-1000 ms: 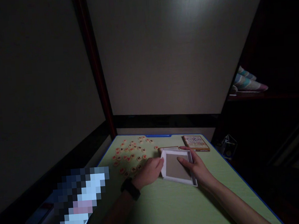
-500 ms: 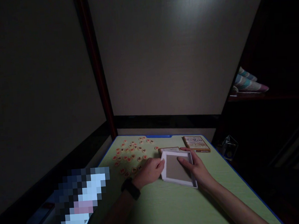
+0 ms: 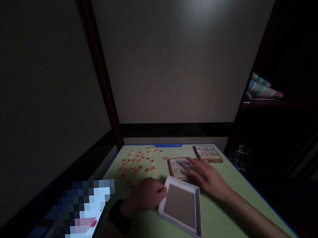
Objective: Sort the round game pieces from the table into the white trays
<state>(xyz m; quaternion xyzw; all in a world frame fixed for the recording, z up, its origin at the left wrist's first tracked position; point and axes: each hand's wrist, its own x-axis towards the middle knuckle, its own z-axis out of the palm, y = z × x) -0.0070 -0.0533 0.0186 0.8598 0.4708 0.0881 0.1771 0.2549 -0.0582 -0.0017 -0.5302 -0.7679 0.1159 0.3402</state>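
My left hand (image 3: pixel 147 196) grips the left rim of a shallow white box tray (image 3: pixel 181 207) with a grey-brown bottom, held near the front of the green table (image 3: pixel 231 215). My right hand (image 3: pixel 208 179) reaches forward with fingers stretched out, its fingertips on a patterned square card (image 3: pixel 178 165) with an orange edge. A dark watch sits on my left wrist. Several round tan game pieces (image 3: pixel 136 163) with red marks lie scattered at the far left of the table.
A second patterned box piece (image 3: pixel 207 153) lies at the table's far right corner. A blurred-out bright object (image 3: pixel 82 215) sits at the left. A small clear container (image 3: pixel 242 156) stands off the right edge. Folded striped cloth (image 3: pixel 263 89) rests on a dark shelf.
My left hand has pulled the white tray toward me and to the left, uncovering the patterned card. My right hand has let go of the tray and now rests on that card.
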